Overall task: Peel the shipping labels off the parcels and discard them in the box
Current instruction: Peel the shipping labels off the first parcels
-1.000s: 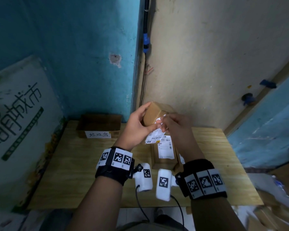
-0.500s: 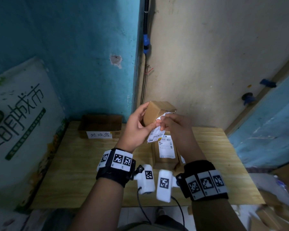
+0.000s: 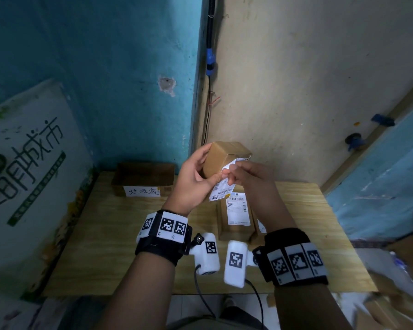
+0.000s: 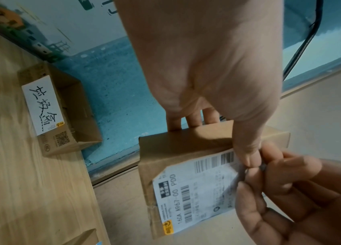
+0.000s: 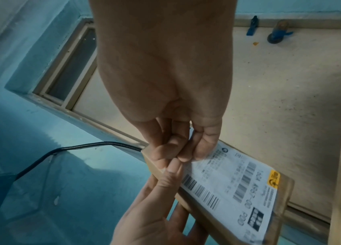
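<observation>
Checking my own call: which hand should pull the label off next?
Right. The right hand already pinches the label at its lifted edge, while the left hand grips the parcel, steadying it.

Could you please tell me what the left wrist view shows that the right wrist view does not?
Only the left wrist view shows the open cardboard box with a handwritten paper tag, standing on the wooden table. Only the right wrist view shows a window frame and two blue fittings on the wall. Both show the left hand holding the parcel while the right hand pinches the shipping label at its edge.
</observation>
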Available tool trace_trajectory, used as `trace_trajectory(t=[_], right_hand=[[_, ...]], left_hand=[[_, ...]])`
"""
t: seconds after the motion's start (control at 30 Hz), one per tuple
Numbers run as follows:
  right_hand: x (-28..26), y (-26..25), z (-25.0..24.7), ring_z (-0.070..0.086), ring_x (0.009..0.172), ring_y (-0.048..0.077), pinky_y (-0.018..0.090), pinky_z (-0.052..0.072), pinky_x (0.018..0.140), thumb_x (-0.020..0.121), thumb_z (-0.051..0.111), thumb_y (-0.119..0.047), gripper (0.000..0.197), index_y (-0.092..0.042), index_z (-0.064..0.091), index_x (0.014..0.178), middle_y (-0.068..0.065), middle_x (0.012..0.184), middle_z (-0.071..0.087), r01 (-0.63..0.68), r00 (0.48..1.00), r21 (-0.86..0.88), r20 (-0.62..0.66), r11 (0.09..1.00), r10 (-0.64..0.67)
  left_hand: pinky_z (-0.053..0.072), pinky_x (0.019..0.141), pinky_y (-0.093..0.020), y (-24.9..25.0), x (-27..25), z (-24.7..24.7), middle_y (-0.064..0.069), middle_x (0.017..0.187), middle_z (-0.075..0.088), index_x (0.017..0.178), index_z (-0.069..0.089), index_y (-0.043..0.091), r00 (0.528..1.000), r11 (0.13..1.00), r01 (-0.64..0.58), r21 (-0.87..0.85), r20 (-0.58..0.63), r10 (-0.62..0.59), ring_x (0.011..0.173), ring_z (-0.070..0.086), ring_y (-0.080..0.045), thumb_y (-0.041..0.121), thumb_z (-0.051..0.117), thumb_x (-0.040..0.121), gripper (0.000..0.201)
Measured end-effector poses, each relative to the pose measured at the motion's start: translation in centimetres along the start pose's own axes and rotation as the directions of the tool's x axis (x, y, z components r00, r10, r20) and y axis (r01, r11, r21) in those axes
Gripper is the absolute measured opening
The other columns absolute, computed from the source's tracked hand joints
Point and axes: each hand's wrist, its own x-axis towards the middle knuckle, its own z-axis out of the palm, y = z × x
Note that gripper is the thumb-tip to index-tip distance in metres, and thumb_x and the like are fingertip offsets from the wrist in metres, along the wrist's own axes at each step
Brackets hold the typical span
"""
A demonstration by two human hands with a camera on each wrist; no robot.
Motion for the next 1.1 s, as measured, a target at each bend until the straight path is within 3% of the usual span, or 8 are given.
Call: trace_trajectory(t=[0.27,0.4,0.6,0.77,1.1], right_hand=[[0.1,-0.1,0.2,0.061,0.067,0.004,0.02,0.05,0.073,0.1,0.054,-0.002,0.022,0.008,0.074,0.097,-0.011,0.062,0.068,-0.015,1.0,-0.045,0.002,0.999,0.015],[0.1,-0.2,0.3,0.062,0.069,0.005,0.023,0.05,0.075,0.099,0.054,-0.002,0.022,0.008,0.074,0.096,-0.009,0.062,0.068,-0.025,1.0,-0.047,-0.02,0.999,0.024],[0.1,-0.2,0.3,0.066,0.078,0.011,0.027,0.05,0.077,0.1,0.053,-0.002,0.025,-0.003,0.073,0.085,-0.007,0.067,0.069,-0.018,1.0,-0.081,-0.018,0.997,0.017],[0.2,0.5,0.6,0.064,0.071,0.004,0.02,0.049,0.072,0.1,0.053,-0.002,0.024,0.005,0.075,0.094,-0.003,0.066,0.067,-0.025,1.0,-0.09,-0.018,0.996,0.023],[0.5,0.6,1.2,0.059,0.065,-0.001,0.012,0.046,0.063,0.1,0.054,-0.005,0.024,-0.001,0.076,0.092,-0.011,0.059,0.065,-0.038,0.999,-0.127,0.018,0.991,0.041]], left_hand=[[0.048,0.106,-0.033,0.3,0.1,-0.2,-0.012,0.134,0.061,0.142,0.044,-0.002,1.0,1.0,0.013,-0.025,-0.005,-0.014,0.126,0.058,-0.02,-0.009,0.077,0.077,0.073],[0.047,0.108,-0.041,0.1,0.2,-0.2,-0.012,0.135,0.061,0.142,0.043,0.001,1.0,0.999,0.025,-0.021,0.0,-0.025,0.127,0.057,-0.022,-0.006,0.078,0.078,0.073],[0.05,0.102,-0.03,-0.1,0.2,0.0,-0.01,0.132,0.063,0.142,0.043,0.001,1.0,0.999,0.025,-0.03,0.001,-0.025,0.124,0.06,-0.019,-0.007,0.076,0.078,0.072],[0.051,0.102,-0.032,-0.4,-0.1,-0.3,-0.009,0.133,0.062,0.142,0.043,0.003,0.999,0.998,0.048,-0.036,-0.014,-0.049,0.123,0.06,-0.018,-0.005,0.077,0.079,0.073],[0.052,0.1,-0.029,0.0,-0.3,-1.1,-0.012,0.13,0.064,0.14,0.044,0.0,0.999,0.999,0.038,-0.027,-0.037,-0.039,0.121,0.062,-0.019,-0.009,0.077,0.076,0.072]])
